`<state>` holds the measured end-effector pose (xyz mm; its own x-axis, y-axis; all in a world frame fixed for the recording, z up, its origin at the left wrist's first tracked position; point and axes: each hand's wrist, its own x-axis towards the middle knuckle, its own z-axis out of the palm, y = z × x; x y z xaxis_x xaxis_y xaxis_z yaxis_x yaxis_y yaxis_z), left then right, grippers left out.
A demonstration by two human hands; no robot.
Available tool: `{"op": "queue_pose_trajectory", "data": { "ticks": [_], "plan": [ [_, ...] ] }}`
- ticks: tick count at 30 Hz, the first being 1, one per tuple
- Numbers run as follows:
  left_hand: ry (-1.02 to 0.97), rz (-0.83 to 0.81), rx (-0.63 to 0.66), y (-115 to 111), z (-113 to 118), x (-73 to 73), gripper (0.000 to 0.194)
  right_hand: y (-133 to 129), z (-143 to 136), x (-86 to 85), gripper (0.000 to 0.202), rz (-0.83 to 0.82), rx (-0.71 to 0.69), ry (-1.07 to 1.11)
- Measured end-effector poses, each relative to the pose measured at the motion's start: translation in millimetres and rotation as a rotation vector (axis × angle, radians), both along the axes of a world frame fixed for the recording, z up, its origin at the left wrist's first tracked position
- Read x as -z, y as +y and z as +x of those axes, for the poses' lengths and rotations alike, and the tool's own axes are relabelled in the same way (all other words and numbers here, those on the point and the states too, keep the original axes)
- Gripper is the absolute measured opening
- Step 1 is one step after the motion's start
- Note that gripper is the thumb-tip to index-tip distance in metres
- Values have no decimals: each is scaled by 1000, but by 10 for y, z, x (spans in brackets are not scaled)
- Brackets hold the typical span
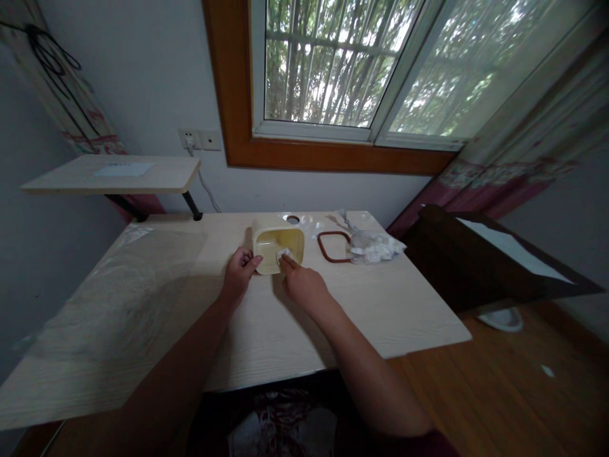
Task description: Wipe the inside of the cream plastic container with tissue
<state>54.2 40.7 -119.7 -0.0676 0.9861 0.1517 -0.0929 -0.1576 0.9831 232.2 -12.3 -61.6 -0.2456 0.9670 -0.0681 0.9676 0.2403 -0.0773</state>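
A pale yellow plastic container (266,236) stands tilted on the table, its hollow inside facing me. My left hand (239,274) grips its lower left corner, thumb on the rim and fingers curled. Over the lower right rim reaches my right hand (302,282), its fingers pressing a small white wipe or piece of tissue (282,254) against the inside. To the right lies a brown-red rounded frame (327,259), perhaps a lid's ring. It touches a clear plastic bag (375,246) with white pieces in it.
The light wooden table (404,317) has clear film (157,266) over its left part and a cable hole (293,219) at the back. A raised shelf (114,181) stands at the back left. Wall, window and a dark brown piece of furniture (457,266) border it.
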Motion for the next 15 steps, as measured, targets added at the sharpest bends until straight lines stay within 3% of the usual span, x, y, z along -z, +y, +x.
{"op": "queue_pose_trajectory", "data": {
  "ticks": [15],
  "plan": [
    [7, 18, 0, 9, 0, 35, 36, -144, -155, -49, 63, 24, -197, 222]
  ]
}}
